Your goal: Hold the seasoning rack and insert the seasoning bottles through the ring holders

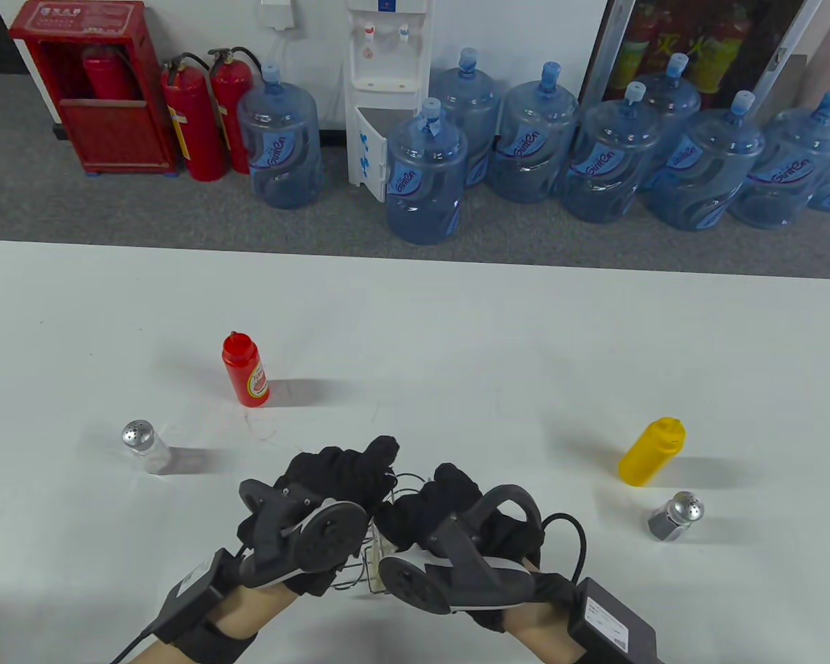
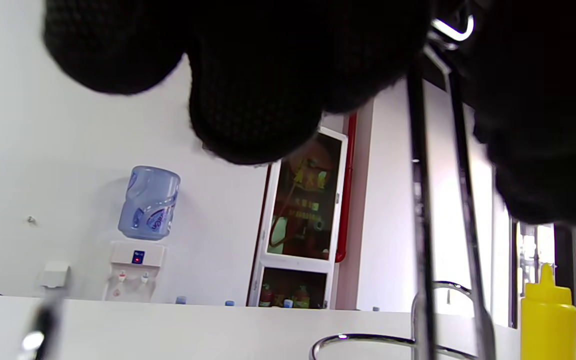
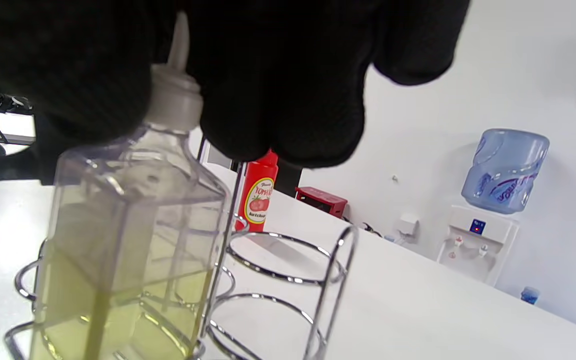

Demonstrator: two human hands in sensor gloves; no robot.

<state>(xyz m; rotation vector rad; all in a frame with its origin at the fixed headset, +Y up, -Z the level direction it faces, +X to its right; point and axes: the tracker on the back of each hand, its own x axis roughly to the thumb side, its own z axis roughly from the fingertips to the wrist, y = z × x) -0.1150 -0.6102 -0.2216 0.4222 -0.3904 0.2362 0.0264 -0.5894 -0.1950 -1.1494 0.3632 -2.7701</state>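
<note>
The wire seasoning rack stands at the table's near edge, mostly hidden under both hands. My left hand grips the rack's upright handle rods at the top. My right hand holds the neck of a clear square oil bottle with yellowish liquid, whose base sits inside a rack ring. Empty rings lie beside it. On the table stand a red ketchup bottle, a yellow squeeze bottle, a salt shaker and a pepper shaker.
The white table stretches far beyond the rack. Behind its far edge are water jugs, a water dispenser and red fire extinguishers. The yellow bottle also shows in the left wrist view.
</note>
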